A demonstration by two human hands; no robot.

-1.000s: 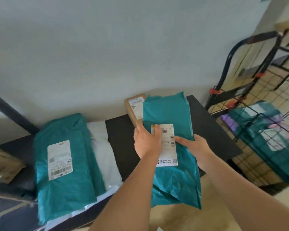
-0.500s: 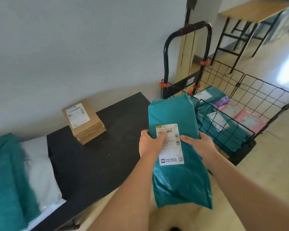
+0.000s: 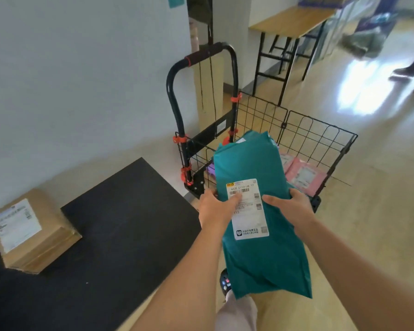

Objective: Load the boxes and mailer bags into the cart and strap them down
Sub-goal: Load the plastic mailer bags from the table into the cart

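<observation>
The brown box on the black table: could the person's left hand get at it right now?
Probably not as things stand: the left hand grips the teal mailer bag, and the brown box sits well aside. Nothing lies between them.

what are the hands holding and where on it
A teal mailer bag, gripped at mid-length: left hand on its left edge, thumb on the label, right hand on its right edge.

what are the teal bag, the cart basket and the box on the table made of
Teal bag: apparently thin plastic film, faint sheen, creased and sagging. Cart basket: likely black-coated metal wire, thin rigid grid. Box: brown cardboard, matte, paper label on top.
</observation>
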